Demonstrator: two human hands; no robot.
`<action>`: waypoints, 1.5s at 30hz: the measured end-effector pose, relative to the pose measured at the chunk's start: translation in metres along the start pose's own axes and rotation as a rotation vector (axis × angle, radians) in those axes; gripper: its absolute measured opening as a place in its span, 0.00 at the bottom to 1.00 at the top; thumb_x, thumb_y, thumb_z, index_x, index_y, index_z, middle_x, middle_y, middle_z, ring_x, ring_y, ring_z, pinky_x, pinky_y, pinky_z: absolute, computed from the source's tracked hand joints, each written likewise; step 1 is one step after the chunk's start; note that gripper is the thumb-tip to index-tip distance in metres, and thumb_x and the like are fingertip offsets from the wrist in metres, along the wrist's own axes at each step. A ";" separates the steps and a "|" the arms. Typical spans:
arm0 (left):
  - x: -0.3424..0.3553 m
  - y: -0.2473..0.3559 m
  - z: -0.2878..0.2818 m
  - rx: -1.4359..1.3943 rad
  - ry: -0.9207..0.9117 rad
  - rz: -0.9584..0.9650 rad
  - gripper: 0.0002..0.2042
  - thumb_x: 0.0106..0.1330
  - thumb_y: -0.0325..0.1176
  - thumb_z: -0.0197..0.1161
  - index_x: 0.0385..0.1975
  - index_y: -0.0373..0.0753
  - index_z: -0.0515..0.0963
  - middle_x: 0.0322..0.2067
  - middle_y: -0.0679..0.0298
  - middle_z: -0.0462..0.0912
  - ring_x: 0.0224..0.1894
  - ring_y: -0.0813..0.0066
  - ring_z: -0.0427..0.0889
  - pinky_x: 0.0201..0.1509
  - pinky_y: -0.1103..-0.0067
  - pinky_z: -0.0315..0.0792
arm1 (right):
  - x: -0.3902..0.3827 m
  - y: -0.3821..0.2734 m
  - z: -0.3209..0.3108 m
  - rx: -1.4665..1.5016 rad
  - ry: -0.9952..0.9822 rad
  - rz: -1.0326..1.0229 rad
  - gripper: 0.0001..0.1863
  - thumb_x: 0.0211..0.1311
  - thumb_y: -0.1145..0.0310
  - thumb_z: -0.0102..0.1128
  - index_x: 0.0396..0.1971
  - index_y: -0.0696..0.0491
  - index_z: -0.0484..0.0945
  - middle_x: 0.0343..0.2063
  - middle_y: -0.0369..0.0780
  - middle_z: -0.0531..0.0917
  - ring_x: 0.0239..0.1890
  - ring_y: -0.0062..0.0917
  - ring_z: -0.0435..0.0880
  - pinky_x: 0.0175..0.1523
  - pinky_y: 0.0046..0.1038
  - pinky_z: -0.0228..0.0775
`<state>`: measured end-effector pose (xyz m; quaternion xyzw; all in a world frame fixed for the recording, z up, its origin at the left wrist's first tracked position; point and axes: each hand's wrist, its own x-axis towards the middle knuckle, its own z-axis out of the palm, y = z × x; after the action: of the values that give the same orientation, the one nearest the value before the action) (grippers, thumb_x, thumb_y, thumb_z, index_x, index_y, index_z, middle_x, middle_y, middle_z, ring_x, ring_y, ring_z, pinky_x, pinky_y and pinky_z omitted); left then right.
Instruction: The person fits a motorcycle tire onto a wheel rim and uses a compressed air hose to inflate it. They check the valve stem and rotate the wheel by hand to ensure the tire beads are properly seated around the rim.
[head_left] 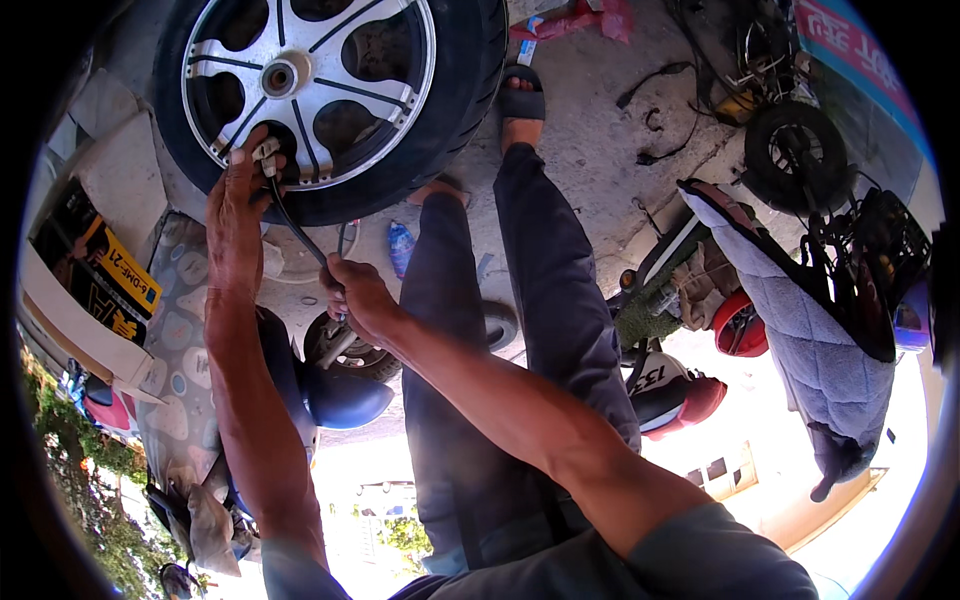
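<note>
A large wheel (350,60) with silver spokes and a black tyre (400,185) fills the top left. My left hand (240,190) is closed round a pale hose fitting (267,152) at the lower spokes, near the inner rim. From that fitting a black hose (300,228) runs down to my right hand (358,297). The right fingers are wrapped round the hose, and a small shiny bit shows beneath them. The fitting's tip and any valve it meets are hidden by my fingers.
My legs and a sandal (523,95) stand right of the wheel. A blue plastic bottle (401,245) lies just below the tyre. Open boxes (90,335) are at the left. A scooter with a grey quilted cover (790,300) and a small wheel (795,155) are at the right.
</note>
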<state>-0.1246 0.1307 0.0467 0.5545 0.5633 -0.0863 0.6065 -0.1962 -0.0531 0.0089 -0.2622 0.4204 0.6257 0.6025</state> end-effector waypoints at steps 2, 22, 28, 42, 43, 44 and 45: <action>-0.001 0.000 -0.007 -0.140 -0.063 -0.036 0.24 0.80 0.46 0.53 0.68 0.39 0.73 0.56 0.55 0.81 0.60 0.68 0.78 0.68 0.70 0.68 | 0.000 0.000 -0.001 -0.006 -0.012 -0.001 0.23 0.79 0.49 0.48 0.26 0.49 0.72 0.16 0.27 0.64 0.18 0.15 0.61 0.29 0.25 0.58; -0.063 -0.193 -0.061 0.249 0.125 0.063 0.31 0.61 0.31 0.70 0.65 0.34 0.70 0.59 0.50 0.79 0.64 0.55 0.75 0.71 0.68 0.66 | -0.057 -0.061 -0.003 -0.034 -0.116 0.084 0.21 0.81 0.48 0.42 0.33 0.48 0.71 0.19 0.28 0.62 0.22 0.17 0.61 0.41 0.28 0.60; -0.011 -0.314 -0.016 0.500 -0.137 0.099 0.55 0.42 0.34 0.83 0.73 0.31 0.57 0.68 0.42 0.67 0.71 0.46 0.66 0.75 0.65 0.62 | -0.078 -0.063 0.033 0.023 -0.029 0.186 0.22 0.83 0.48 0.37 0.32 0.48 0.69 0.18 0.28 0.60 0.22 0.17 0.61 0.41 0.27 0.61; 0.003 -0.359 0.040 0.471 -0.267 -0.182 0.19 0.58 0.45 0.73 0.41 0.37 0.82 0.40 0.50 0.87 0.45 0.50 0.86 0.48 0.63 0.78 | -0.097 -0.091 0.062 -0.650 0.148 0.140 0.29 0.81 0.45 0.39 0.50 0.57 0.77 0.29 0.34 0.78 0.33 0.20 0.77 0.46 0.29 0.70; -0.016 -0.357 0.024 0.502 -0.185 -0.194 0.18 0.60 0.47 0.71 0.37 0.37 0.83 0.36 0.51 0.88 0.41 0.51 0.87 0.45 0.62 0.79 | -0.095 -0.102 0.058 -0.891 0.237 -0.071 0.30 0.81 0.45 0.41 0.54 0.58 0.77 0.34 0.37 0.80 0.39 0.22 0.79 0.49 0.29 0.71; -0.032 -0.360 0.023 0.450 -0.186 -0.194 0.17 0.60 0.47 0.72 0.35 0.36 0.83 0.33 0.52 0.88 0.38 0.53 0.88 0.43 0.64 0.79 | -0.093 -0.121 0.048 -1.139 0.349 -0.299 0.31 0.81 0.45 0.42 0.58 0.60 0.76 0.40 0.40 0.83 0.45 0.24 0.80 0.51 0.29 0.72; -0.056 -0.365 0.000 0.422 -0.154 -0.214 0.17 0.60 0.47 0.72 0.32 0.36 0.84 0.30 0.53 0.88 0.36 0.56 0.89 0.42 0.65 0.79 | -0.093 -0.145 0.052 -1.280 0.397 -0.473 0.31 0.80 0.45 0.45 0.59 0.60 0.75 0.46 0.41 0.81 0.51 0.24 0.79 0.55 0.28 0.71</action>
<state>-0.4102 -0.0336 -0.1197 0.5977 0.5405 -0.3079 0.5058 -0.0330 -0.0701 0.0828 -0.7582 0.0038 0.5425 0.3618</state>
